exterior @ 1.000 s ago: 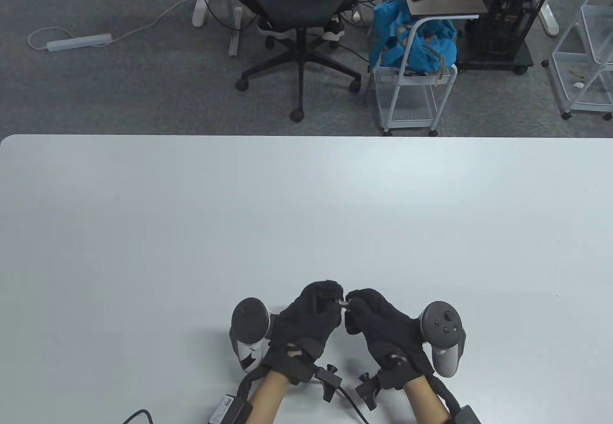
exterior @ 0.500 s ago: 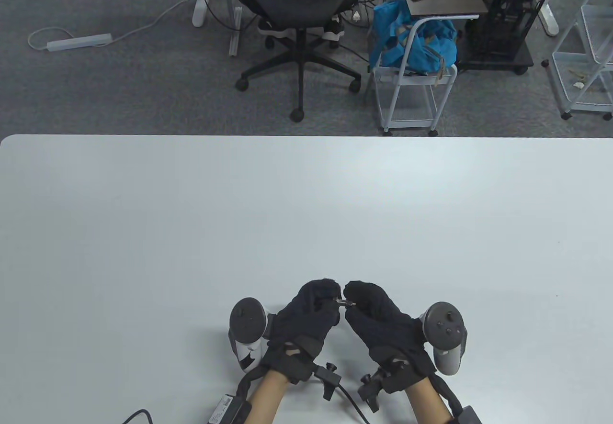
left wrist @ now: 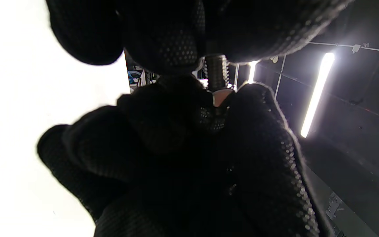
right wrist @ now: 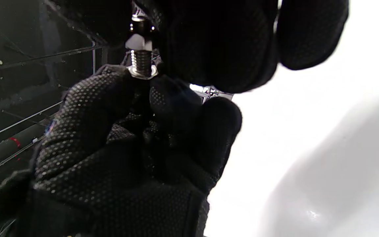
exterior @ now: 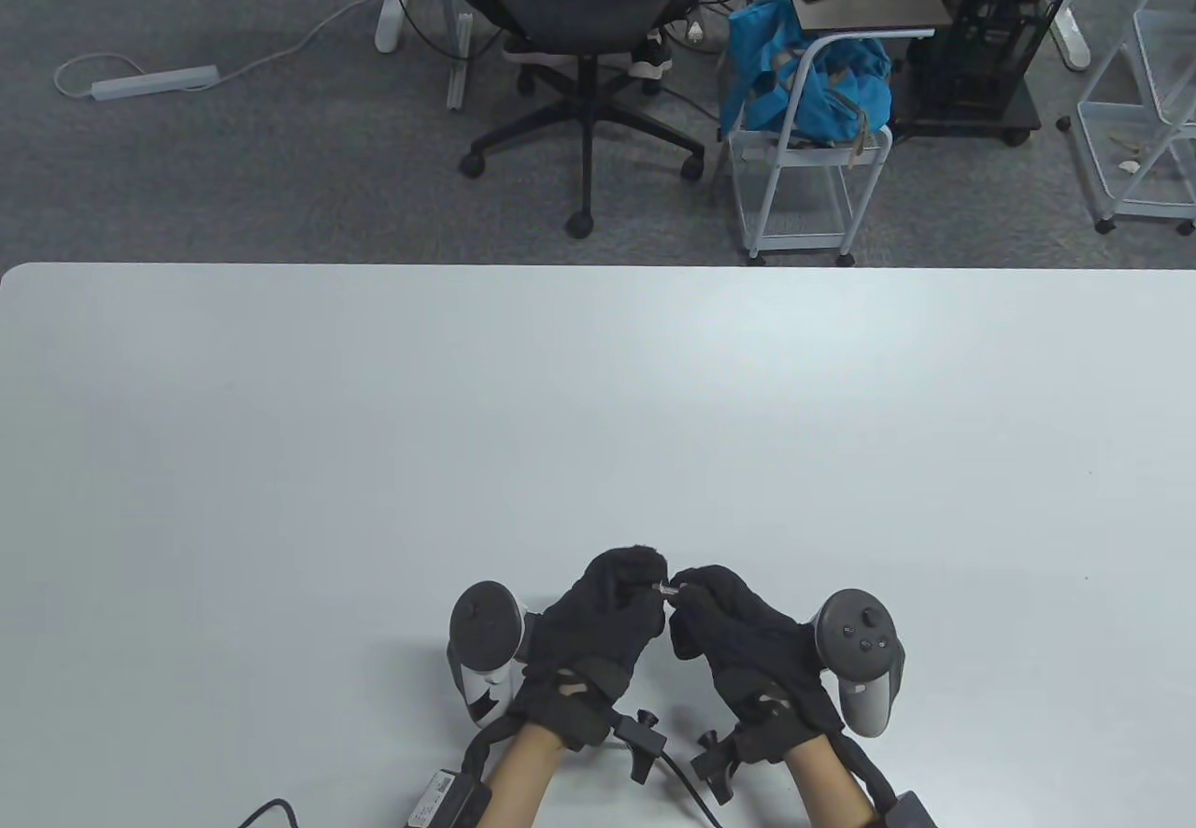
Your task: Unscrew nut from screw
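Note:
In the table view both gloved hands meet near the table's front edge and hold a small metal screw (exterior: 669, 591) level between their fingertips. My left hand (exterior: 654, 587) grips one end. My right hand (exterior: 686, 587) pinches the other end. In the left wrist view the bare thread (left wrist: 216, 70) runs from my left hand (left wrist: 206, 56) down to a bright nut (left wrist: 221, 96) between my right fingertips (left wrist: 252, 108). In the right wrist view the thread (right wrist: 140, 62) shows between my right hand (right wrist: 140, 31) and my left fingertips (right wrist: 110, 89). The screw's head is hidden.
The white table (exterior: 598, 417) stretches away beyond the hands. A tracker sits on the back of each hand, the left tracker (exterior: 486, 646) and the right tracker (exterior: 860, 655). Cables (exterior: 673, 763) run off the wrists at the front edge.
My right hand rolled outward, baring more of the screw half a second ago, then rolled back and its fingertips closed in on the thread again. My left hand stayed still.

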Action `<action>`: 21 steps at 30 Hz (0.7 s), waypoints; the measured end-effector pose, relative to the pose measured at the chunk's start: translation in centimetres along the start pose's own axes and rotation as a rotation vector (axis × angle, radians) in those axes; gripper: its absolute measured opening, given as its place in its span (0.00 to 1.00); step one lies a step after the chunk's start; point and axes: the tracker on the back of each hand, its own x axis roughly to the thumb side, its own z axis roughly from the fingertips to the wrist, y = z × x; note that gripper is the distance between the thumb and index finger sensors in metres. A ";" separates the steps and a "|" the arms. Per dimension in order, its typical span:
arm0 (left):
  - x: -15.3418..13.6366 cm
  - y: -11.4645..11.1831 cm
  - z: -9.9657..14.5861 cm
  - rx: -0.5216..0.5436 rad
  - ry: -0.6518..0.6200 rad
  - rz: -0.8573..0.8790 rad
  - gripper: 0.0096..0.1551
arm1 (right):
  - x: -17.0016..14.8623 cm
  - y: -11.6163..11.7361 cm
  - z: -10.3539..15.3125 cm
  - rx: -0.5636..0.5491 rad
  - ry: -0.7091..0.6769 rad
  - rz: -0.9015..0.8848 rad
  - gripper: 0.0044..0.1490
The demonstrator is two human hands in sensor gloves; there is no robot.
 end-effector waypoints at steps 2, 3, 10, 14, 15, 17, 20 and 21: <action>0.0 0.0 0.0 0.002 0.002 0.000 0.26 | 0.1 0.0 0.0 0.006 -0.018 0.008 0.36; 0.0 0.0 0.0 0.003 0.003 0.001 0.26 | 0.1 -0.1 -0.1 0.006 -0.025 0.008 0.36; 0.1 0.0 0.0 0.004 0.005 -0.003 0.26 | 0.7 -0.3 0.0 0.018 -0.060 0.017 0.34; 0.1 0.0 0.1 0.009 0.006 0.010 0.26 | 0.4 -0.3 0.0 0.025 -0.030 -0.004 0.39; 0.1 0.0 0.1 0.008 0.005 0.011 0.26 | 0.2 -0.2 0.1 0.023 -0.004 0.002 0.41; 0.2 0.0 0.1 0.006 0.003 0.005 0.26 | -0.4 -0.3 0.1 0.004 0.043 -0.008 0.45; 0.2 -0.1 0.1 0.002 0.000 -0.001 0.26 | -0.6 -0.3 0.0 0.014 0.051 -0.021 0.40; 0.2 -0.1 0.1 0.002 0.000 -0.005 0.26 | -0.5 -0.2 0.0 0.019 0.043 -0.030 0.38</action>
